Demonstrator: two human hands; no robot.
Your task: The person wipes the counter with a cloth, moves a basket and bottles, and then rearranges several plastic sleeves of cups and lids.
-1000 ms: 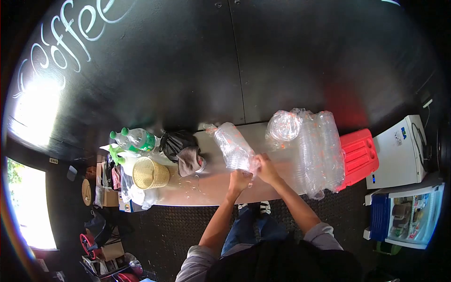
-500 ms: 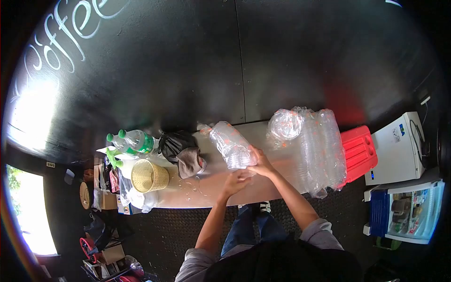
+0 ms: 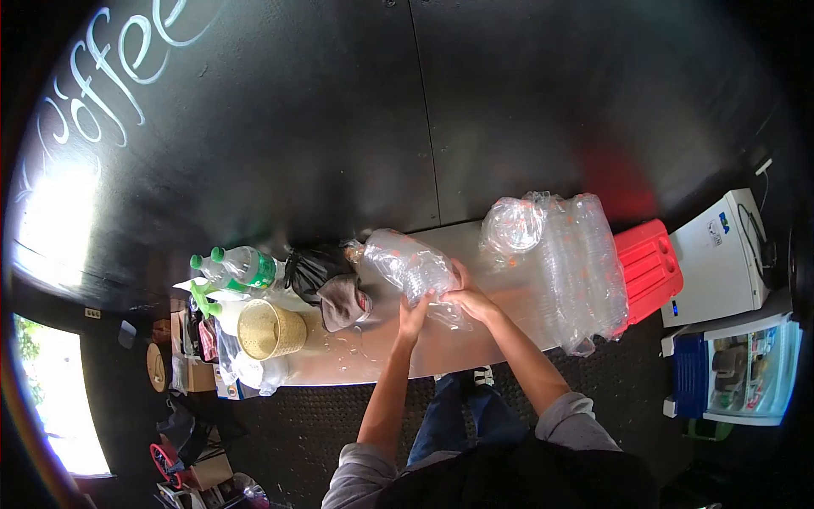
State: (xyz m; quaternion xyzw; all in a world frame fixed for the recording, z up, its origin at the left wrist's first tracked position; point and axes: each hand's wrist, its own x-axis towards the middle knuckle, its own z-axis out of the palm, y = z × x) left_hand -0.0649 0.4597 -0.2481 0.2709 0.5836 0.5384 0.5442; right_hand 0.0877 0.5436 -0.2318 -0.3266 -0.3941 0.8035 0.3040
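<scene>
A clear plastic bag of stacked cups (image 3: pixel 411 261) lies tilted over the metal table (image 3: pixel 339 360), its near end between my hands. My left hand (image 3: pixel 414 316) grips the bag's near end from below, fingers closed on the plastic. On the other side, my right hand (image 3: pixel 468 297) is wrapped round the same end, thumb and fingers pressing it. A loose flap of plastic (image 3: pixel 451 317) hangs toward me under the hands. Left of the bag are a grey cloth (image 3: pixel 341 304) and a black plastic bag (image 3: pixel 314 270).
A wicker basket (image 3: pixel 271 329), green-capped bottles (image 3: pixel 253 266) and a green spray bottle (image 3: pixel 203 299) stand at left. Several wrapped cup stacks (image 3: pixel 577 271), a red container (image 3: pixel 646 273), a white appliance (image 3: pixel 716 263) and a glass-front cooler (image 3: pixel 738 373) are at right.
My left hand has moved up onto the bag's near end, and the right hand has shifted round it. The bag lies a little lower, with a loose plastic flap now showing.
</scene>
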